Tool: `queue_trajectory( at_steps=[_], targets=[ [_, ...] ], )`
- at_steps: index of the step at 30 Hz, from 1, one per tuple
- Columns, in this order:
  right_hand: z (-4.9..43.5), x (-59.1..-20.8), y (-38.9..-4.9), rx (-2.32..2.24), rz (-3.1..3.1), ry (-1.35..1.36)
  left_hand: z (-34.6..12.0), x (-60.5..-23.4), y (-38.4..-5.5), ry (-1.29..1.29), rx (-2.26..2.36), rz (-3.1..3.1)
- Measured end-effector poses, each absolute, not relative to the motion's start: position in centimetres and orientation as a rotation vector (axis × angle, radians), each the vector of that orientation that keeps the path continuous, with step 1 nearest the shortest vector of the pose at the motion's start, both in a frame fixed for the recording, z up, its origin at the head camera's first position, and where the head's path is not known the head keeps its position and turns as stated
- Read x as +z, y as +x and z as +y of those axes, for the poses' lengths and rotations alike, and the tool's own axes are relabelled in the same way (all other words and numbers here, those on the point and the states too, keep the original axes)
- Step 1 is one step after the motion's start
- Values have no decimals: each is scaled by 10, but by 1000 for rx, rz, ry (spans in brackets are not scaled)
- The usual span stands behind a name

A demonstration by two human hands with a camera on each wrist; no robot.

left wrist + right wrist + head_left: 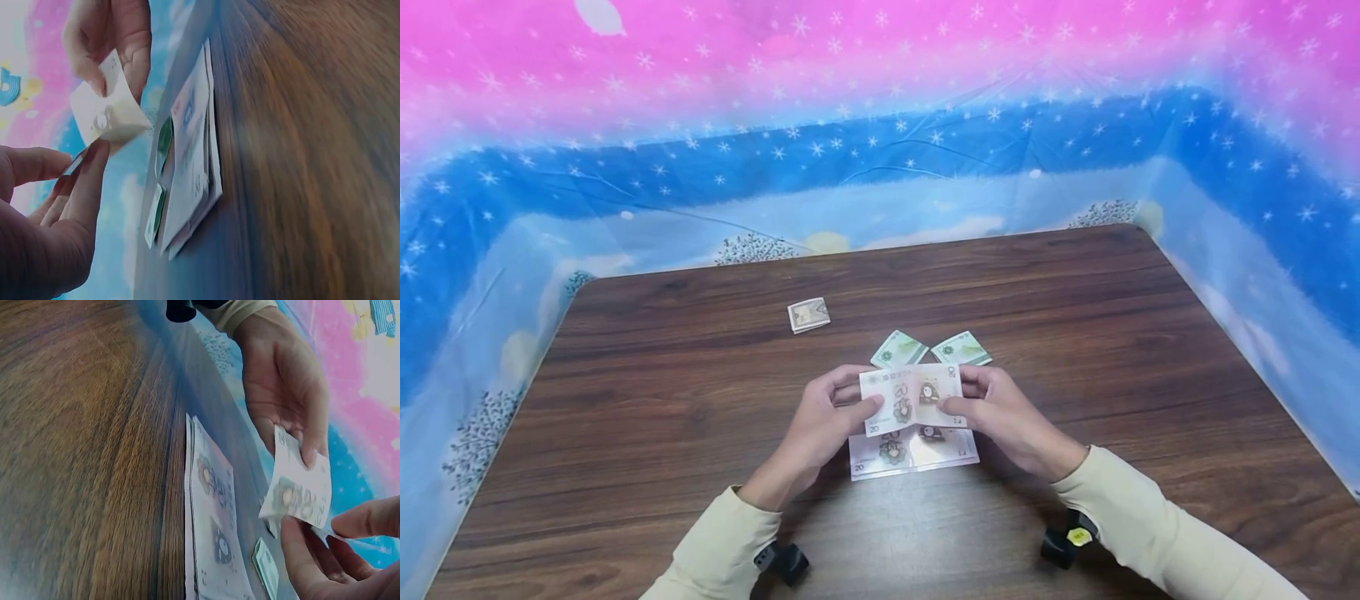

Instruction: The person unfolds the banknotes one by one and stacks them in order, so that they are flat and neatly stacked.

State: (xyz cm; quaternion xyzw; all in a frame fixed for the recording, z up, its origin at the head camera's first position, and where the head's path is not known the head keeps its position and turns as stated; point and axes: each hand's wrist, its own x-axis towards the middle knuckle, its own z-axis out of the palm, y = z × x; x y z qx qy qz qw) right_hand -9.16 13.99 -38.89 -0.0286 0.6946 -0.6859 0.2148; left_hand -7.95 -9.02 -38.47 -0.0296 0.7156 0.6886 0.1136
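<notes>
A creased 20 banknote [887, 407] is held up between both hands, bent along its middle. My left hand [827, 425] pinches its left end, thumb on the face and fingers behind. At the right end my right hand [1011, 417] pinches it the same way. Below the held note lies a small stack of similar 20 notes [880, 468], partly covered by it in the head view. From the side, the left wrist view shows the stacked notes [194, 150] on the wood, with the raised note [103, 115] above table height.
Two folded green banknotes [895, 348] [964, 347] lie side by side just beyond the hands. Farther back on the left is a folded brownish banknote [808, 314]. The brown wooden table [662, 400] is bordered by a pink and blue patterned cloth [880, 150].
</notes>
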Motion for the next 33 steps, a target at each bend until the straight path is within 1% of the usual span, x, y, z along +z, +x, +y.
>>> queue_trajectory(
  at_steps=[6, 14, 17, 21, 26, 30, 33],
  targets=[
    [145, -391, -93, -1903, 1955, -36, -99, -387, -80, -149, 1923, 2191],
    [148, -399, -99, -1869, 1968, -67, -106, -389, -81, -156, 1907, 2160],
    [150, -400, -103, -1816, 2021, -72, -110, -390, -82, -111, 1848, 2186],
    [154, -401, -106, -1718, 2138, -85, -115, -389, -83, 20, 1688, 2303],
    [156, -404, -108, -1589, 2301, -254, -118, -387, -84, 159, 1368, 2522],
    [155, -408, -108, -1426, 2489, -408, -117, -388, -84, 186, 1182, 2594],
    [154, -410, -107, -1282, 2605, -467, -115, -390, -83, 206, 1099, 2618]
  ],
)
